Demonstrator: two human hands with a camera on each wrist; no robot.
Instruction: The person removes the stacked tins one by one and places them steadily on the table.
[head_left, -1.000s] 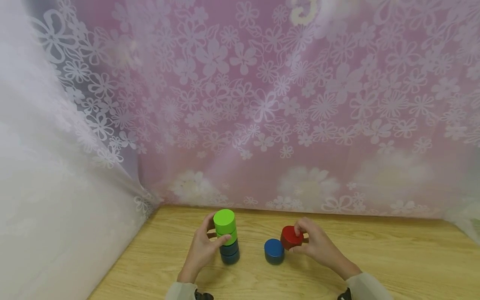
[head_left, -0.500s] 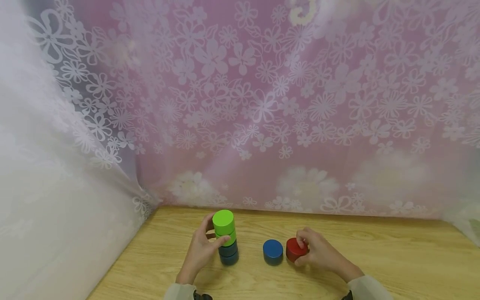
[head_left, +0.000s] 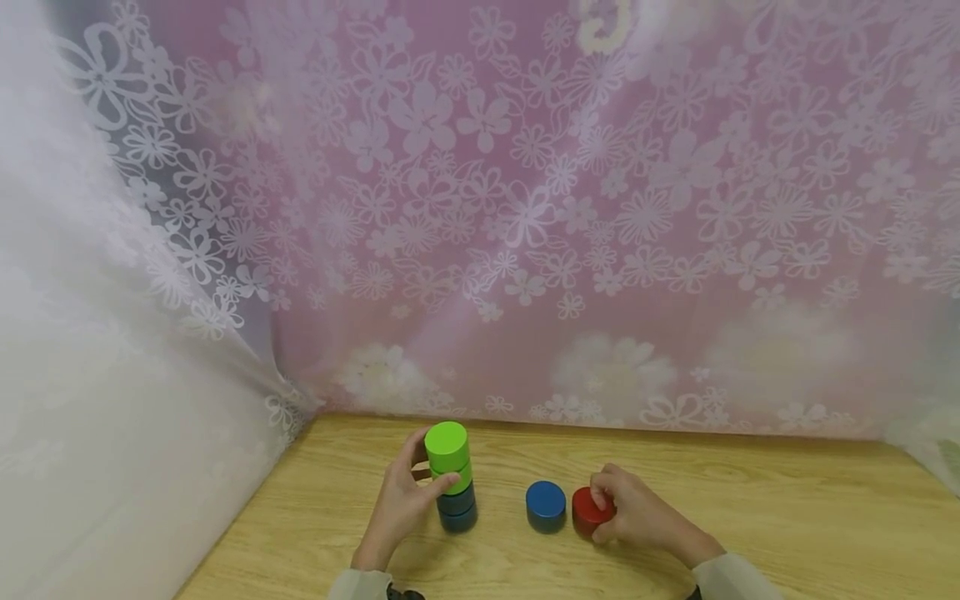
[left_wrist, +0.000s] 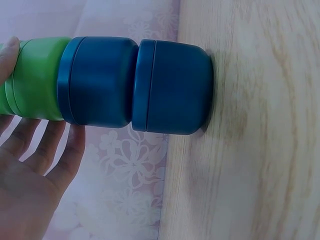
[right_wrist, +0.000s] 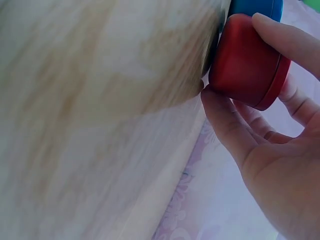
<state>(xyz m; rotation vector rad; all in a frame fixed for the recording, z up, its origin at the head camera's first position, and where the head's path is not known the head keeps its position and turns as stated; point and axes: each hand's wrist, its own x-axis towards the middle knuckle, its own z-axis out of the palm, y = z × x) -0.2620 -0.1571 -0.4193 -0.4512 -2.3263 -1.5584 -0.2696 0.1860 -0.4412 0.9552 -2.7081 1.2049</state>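
Observation:
A stack of small lidded round tins stands upright on the wooden table. Two bright green tins (head_left: 447,447) are on top and two dark blue tins (left_wrist: 100,82) underneath. My left hand (head_left: 401,504) holds the stack at the green tins, thumb on the near side and fingers behind. To the right, a separate blue tin (head_left: 546,506) stands on the table. Beside it is a red tin (right_wrist: 245,62), which my right hand (head_left: 647,518) grips between thumb and fingers. Its base is at or very near the tabletop.
The wooden table (head_left: 795,517) runs back to a pink flowered curtain (head_left: 525,250). A pale sheet (head_left: 135,433) hangs along the left side. Between the stack and the separate blue tin lies a strip of bare wood.
My right hand has lowered the red tin from beside and above the separate blue tin, moving it slightly right and down to the table. My left hand has stayed at the stack.

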